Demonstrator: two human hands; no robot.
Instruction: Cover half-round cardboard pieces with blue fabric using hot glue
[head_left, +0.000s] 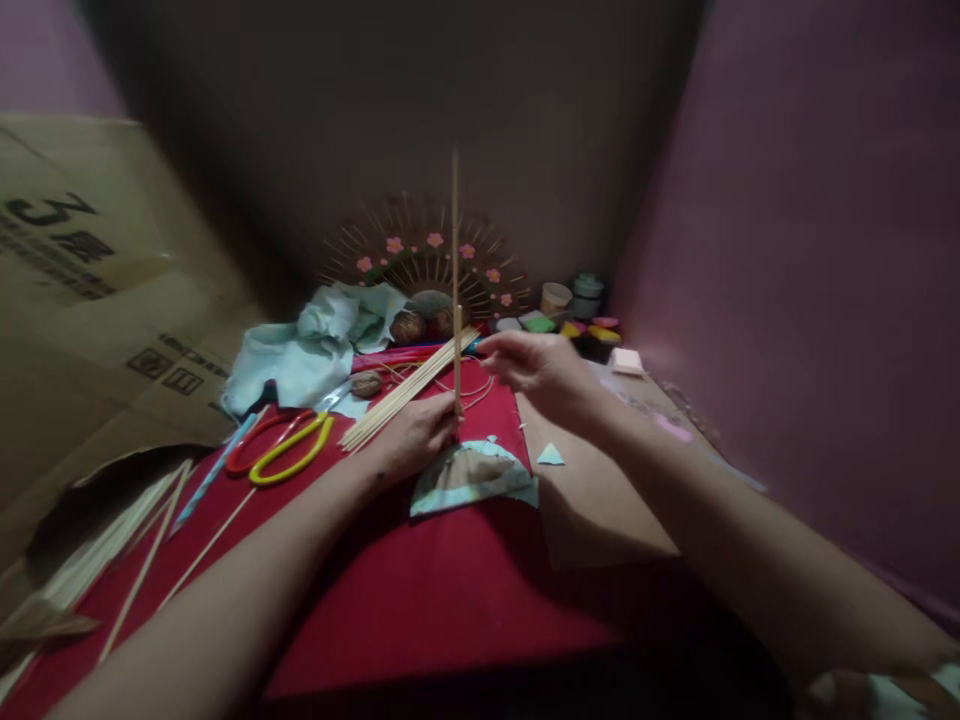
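My left hand (420,430) is closed around the lower end of thin bamboo sticks (455,250), which stand upright; one reaches far higher than the other. To their right, my right hand (544,368) has its thumb and fingers pinched together. What the pinch holds, if anything, is too small to tell. A thin brown cord (480,398) curves between the two hands and passes close below the right fingertips. Just under my left hand, a pale blue piece of cloth (474,485) with a grey-brown middle lies on the red tablecloth (405,600).
Bamboo sticks (405,395) lie bundled behind my left hand. Yellow-handled scissors (292,450), a twine ball (366,384) and crumpled blue cloth (300,350) are left. A flowered stick fan (435,255) stands behind, small tubs (587,295) right, a cardboard box (82,330) far left.
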